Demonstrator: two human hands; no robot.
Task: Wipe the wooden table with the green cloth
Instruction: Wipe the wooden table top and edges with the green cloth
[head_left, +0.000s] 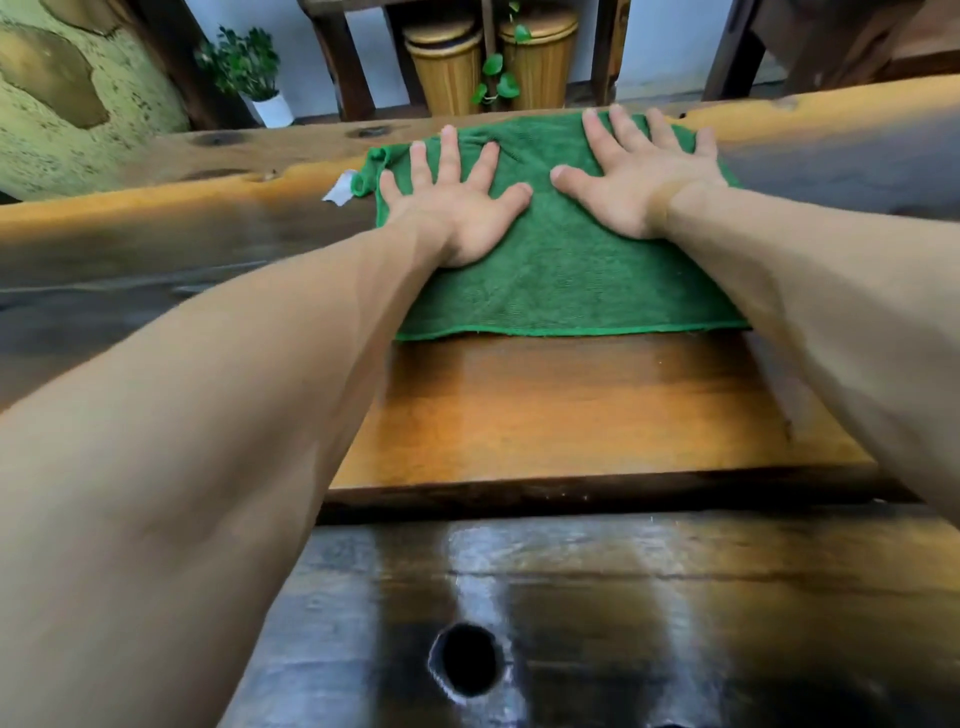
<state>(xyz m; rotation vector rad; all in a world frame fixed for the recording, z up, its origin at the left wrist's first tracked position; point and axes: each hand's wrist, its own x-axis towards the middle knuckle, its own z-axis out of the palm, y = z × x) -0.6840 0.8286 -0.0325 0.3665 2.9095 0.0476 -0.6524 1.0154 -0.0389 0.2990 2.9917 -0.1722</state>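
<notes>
The green cloth (561, 280) lies spread flat on the wooden table (571, 415), near its far edge. My left hand (457, 202) presses palm-down on the cloth's left half, fingers spread. On the right half my right hand (634, 176) lies flat in the same way, fingertips reaching the cloth's far edge. Neither hand grips the cloth. The cloth's far left corner is bunched, with a white label (340, 189) sticking out.
A dark knot hole (466, 660) sits in the near part of the table. Beyond the far edge stand a potted plant (249, 73), two wicker bins (491, 57) and dark wooden furniture legs. A rough stone surface (62, 88) rises at the far left.
</notes>
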